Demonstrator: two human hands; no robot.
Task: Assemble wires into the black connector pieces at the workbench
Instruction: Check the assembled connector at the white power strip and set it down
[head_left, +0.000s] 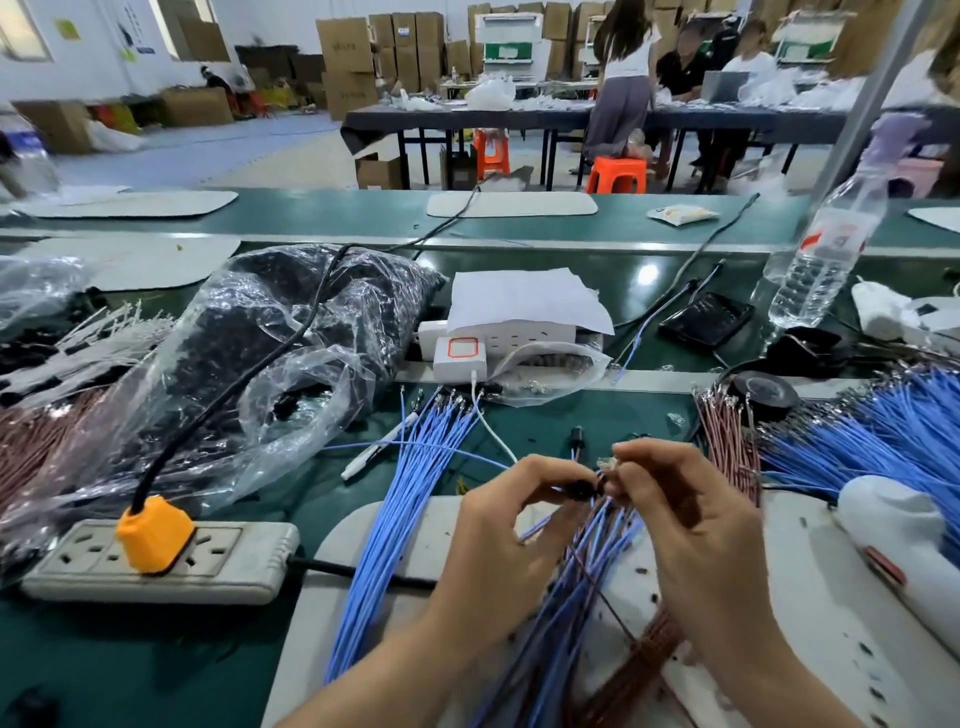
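Left hand (511, 514) pinches the black connector (581, 488), long axis left-right, facing the right hand (685, 512), which pinches wire ends against it. The blue wires (582, 566) trail toward the table's (322, 483) near edge.

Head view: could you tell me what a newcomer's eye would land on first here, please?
First, the two hands at bottom centre: the left hand pinches a black connector piece and the right hand pinches a wire right beside it. Next, the blue wires fanned out beneath them, and the orange plug in the power strip at lower left.
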